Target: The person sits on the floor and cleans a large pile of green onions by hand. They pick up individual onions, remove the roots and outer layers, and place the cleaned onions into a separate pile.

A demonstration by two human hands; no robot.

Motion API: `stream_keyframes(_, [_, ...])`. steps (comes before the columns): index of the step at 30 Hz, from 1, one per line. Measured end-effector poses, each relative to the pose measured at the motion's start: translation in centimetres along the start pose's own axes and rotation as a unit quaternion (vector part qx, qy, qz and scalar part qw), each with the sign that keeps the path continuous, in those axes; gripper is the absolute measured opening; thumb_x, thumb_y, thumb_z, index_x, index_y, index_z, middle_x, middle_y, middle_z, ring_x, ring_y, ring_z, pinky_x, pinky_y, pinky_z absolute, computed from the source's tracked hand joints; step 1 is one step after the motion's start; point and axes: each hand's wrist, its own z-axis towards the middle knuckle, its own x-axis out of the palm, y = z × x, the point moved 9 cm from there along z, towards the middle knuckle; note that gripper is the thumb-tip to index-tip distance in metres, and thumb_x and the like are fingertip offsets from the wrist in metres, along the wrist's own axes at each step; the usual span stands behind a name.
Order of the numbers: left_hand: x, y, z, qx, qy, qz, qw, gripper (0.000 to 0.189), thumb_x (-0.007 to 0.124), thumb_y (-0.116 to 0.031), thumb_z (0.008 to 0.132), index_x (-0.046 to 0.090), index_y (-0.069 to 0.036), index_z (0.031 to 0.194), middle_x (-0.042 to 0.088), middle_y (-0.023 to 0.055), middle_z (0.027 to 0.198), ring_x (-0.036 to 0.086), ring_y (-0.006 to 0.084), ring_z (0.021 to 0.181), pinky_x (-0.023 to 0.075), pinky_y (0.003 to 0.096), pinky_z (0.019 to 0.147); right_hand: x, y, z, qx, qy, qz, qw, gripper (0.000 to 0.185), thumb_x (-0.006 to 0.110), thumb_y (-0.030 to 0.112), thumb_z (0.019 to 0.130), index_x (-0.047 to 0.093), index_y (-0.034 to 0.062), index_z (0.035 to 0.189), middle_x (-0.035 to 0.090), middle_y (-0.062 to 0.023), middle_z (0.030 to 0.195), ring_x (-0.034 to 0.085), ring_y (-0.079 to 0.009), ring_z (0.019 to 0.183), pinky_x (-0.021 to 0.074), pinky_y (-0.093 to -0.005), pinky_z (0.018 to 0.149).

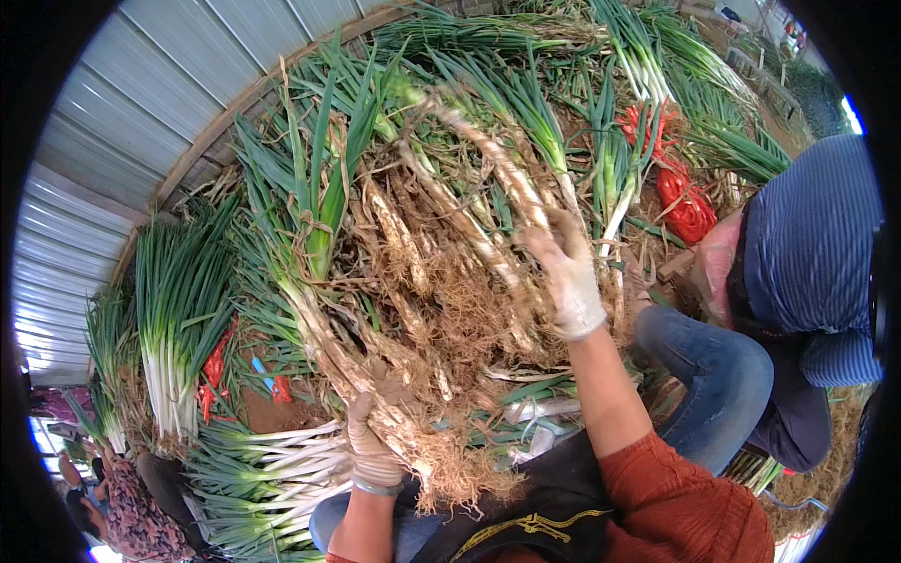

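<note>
My left hand [373, 440], in a soiled work glove, grips a bundle of large green onions [324, 338]. Their tangled roots [464, 471] hang over my lap, and their green leaves point up and away. Farther right, my right hand [566, 281], in a pale glove, is closed around the lower part of a dirt-covered green onion stalk [510, 172]; motion blurs its far end and my fingers. Between both hands lies a heap of unpeeled green onions [454, 204], their brown roots [464, 310] facing me.
Cleaned green onions [303, 457] lie to my left, with upright bundles [169, 338] beyond. Red ties [679, 197] lie at right; a blue-handled tool [262, 373] is at left. Another person in a striped top [809, 232] sits close on my right. A corrugated metal wall [162, 91] bounds the left.
</note>
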Motion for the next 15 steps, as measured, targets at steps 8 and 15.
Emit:
stream_keyframes(8, [-3.4, -0.6, 0.0, 0.027, -0.101, 0.17, 0.98, 0.053, 0.071, -0.02, 0.084, 0.054, -0.006, 0.133, 0.067, 0.0071, 0.107, 0.064, 0.022, 0.099, 0.0556, 0.0397, 0.089, 9.1, -8.5, -15.1, 0.041, 0.368, -0.43, 0.824, 0.037, 0.05, 0.031, 0.099, 0.047, -0.0051, 0.107, 0.059, -0.0224, 0.068, 0.061, -0.0356, 0.059, 0.0519, -0.0436, 0.055])
stream_keyframes(15, [0.8, 1.1, -0.8, 0.023, 0.024, 0.177, 0.984, 0.068, 0.07, -0.03, 0.082, 0.047, 0.0, 0.139, 0.06, 0.0174, 0.127, 0.06, 0.0308, 0.117, 0.0516, 0.045, 0.099, 10.1, -7.4, -16.9, -0.07, 0.455, -0.484, 0.744, 0.034, 0.045, 0.03, 0.1, 0.055, -0.001, 0.09, 0.062, -0.0255, 0.071, 0.064, -0.0432, 0.068, 0.0511, -0.0494, 0.061])
